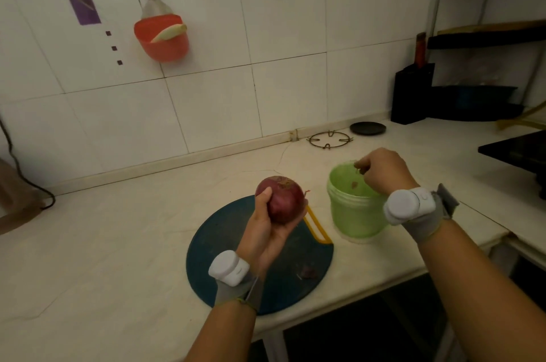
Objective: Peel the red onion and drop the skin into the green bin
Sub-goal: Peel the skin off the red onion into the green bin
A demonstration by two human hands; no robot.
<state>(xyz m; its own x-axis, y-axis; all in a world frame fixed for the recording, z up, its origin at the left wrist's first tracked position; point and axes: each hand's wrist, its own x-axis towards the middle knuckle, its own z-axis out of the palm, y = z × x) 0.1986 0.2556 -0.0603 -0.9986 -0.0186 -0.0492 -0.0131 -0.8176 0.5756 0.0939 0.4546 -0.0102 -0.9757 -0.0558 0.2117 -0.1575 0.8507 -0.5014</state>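
My left hand (265, 228) grips the round red onion (286, 201) just left of the green plastic bin (351, 214). My right hand (382, 171) curls over the bin; I cannot tell whether it holds anything.

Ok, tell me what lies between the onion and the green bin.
Head view: between onion and bin, just bare counter and the yellow handle of the cutting board.

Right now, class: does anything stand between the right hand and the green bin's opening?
Nothing visible does. The right hand, pinching what looks like a scrap of skin, hangs right over the open green bin. The left hand holds the red onion aside, above the cutting board.
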